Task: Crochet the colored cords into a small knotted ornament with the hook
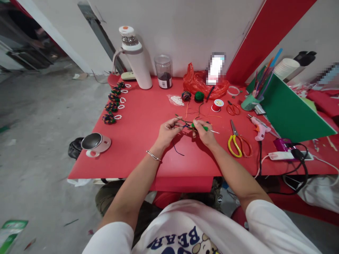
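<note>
Over the middle of the red table, my left hand point(169, 132) is closed, its fingertips pinching a small piece of dark yarn work point(186, 125). A loose dark yarn end point(178, 151) hangs from it onto the table. Close beside it, my right hand point(203, 132) is closed around a green-handled crochet hook point(212, 131), its thin metal shaft pointing right. The right fingertips also touch the yarn work. Strands lead back toward a multicoloured yarn ball point(186, 95) and a green yarn ball point(199, 96). The fingers partly hide the piece.
Scissors point(235, 141), small red snips point(233, 108), a thread spool point(217, 104) and a pink glue gun point(261, 127) lie right. Pearl beads point(177, 100) sit behind. Several beaded yarn pieces point(111, 107), a mug point(95, 143) and a bottle point(137, 63) stand left.
</note>
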A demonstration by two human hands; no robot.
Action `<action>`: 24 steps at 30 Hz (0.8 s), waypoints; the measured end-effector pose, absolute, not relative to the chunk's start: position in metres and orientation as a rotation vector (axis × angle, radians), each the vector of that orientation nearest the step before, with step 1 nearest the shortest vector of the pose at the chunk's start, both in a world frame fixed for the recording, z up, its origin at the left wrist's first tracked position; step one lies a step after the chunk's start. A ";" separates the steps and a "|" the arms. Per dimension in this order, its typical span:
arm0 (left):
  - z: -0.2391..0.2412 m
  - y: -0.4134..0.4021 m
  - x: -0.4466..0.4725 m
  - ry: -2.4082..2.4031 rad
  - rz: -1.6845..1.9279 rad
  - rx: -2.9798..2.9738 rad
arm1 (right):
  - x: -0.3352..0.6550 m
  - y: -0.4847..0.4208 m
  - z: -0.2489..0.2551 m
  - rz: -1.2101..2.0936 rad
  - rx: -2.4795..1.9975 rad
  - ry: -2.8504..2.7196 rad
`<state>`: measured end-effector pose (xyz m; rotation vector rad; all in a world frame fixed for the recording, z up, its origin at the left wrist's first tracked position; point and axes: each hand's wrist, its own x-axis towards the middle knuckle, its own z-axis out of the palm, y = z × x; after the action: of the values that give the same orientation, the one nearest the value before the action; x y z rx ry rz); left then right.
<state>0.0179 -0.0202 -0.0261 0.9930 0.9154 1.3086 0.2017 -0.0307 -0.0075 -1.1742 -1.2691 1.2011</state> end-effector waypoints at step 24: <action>-0.018 -0.022 0.012 0.808 1.101 0.802 | 0.200 -0.026 -0.021 1.138 -1.016 -1.216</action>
<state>0.0115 -0.0219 -0.0178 0.8023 0.8082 1.1008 0.2005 -0.0263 -0.0207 -1.0161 -1.2162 1.1378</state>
